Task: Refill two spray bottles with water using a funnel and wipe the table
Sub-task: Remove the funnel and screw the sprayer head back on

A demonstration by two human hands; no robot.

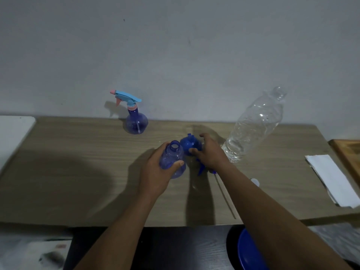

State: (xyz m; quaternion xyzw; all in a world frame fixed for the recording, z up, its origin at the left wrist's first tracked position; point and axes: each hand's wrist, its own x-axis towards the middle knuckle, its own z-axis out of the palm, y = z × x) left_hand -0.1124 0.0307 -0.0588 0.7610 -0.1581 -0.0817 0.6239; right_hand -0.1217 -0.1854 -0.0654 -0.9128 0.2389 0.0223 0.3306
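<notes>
**Blue plastic in both hands at the refilling table**

Blue-tinted and uncapped, an open spray bottle (172, 159) stands near the middle of a wood-grain table (78, 172), seen from the head camera, with the person's left hand (155, 172) wrapped around its rounded body, thumb pressed across the front. Just beside it to the right, the right hand (209, 152) has its fingers curled around a dark blue funnel (190, 145) that sits on the tabletop, touching or nearly touching the bottle. Under the right wrist lies a blue trigger spray head (202, 168), its pale dip tube (226, 197) running toward the table's near edge. A second spray bottle (134, 119), with its light blue and pink trigger top on, stands well apart at the back by the grey wall (175, 45). A large clear water bottle (255, 125), without a cap, stands to the right of the hands. Folded white paper (335, 180) lies at the table's right end, near a wooden board (348, 152).
</notes>
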